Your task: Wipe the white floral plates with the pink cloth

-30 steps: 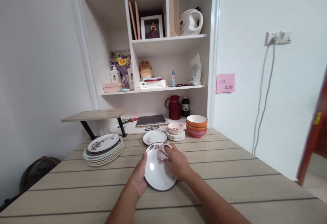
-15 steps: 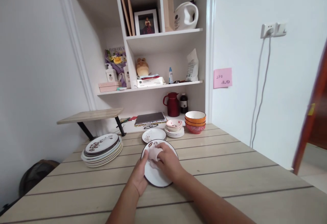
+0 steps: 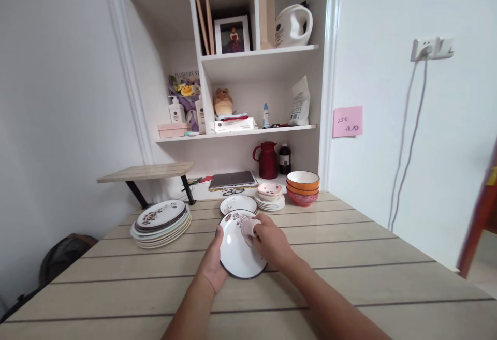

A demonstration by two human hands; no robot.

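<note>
A white plate [image 3: 238, 254] with a dark rim and brown flower print is held tilted above the table. My left hand [image 3: 213, 262] grips its left edge, thumb on the rim and the other fingers hidden beneath. Closed around a pale pink-white cloth [image 3: 248, 228], my right hand [image 3: 269, 241] presses it on the plate's upper right part. Just behind lie flat flowered plates [image 3: 237, 204]. To the left is a tall stack of plates [image 3: 161, 223], the top ones flower-printed.
Small saucers [image 3: 269, 205] carry pinkish square bowls [image 3: 269, 191]; beside them stand stacked orange and red bowls [image 3: 303, 189]. A raised wooden stand [image 3: 145, 173] is at the back left. Behind are a red jug [image 3: 267, 160], a dark bottle [image 3: 284, 159], a laptop [image 3: 233, 179] and glasses [image 3: 234, 192].
My right hand has slid the cloth from the plate's middle-left toward its upper right. The plate's left face is more exposed. The whole view has shifted slightly.
</note>
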